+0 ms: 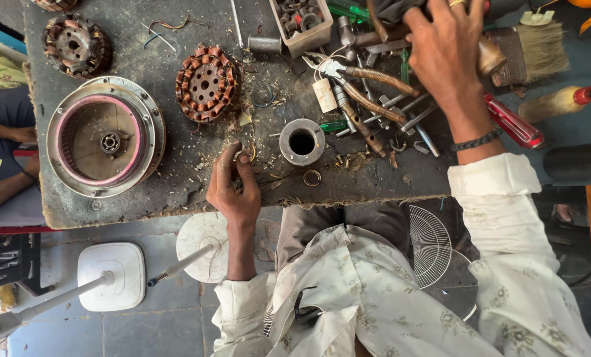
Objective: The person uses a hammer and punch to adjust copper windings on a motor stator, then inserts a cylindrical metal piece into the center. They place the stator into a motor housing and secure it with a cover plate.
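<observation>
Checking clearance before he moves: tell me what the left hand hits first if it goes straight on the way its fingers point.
The left hand points up and slightly right across the bench. Past the small ring at its fingertips, it would probably first meet loose wire scraps; the copper-wound stator lies just left of that line. Depth is unclear.

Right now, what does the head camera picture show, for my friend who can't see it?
A person's left hand pinches a small ring on a dirty workbench while the right hand reaches into a pile of tools. A round fan housing sits at the left.
</observation>
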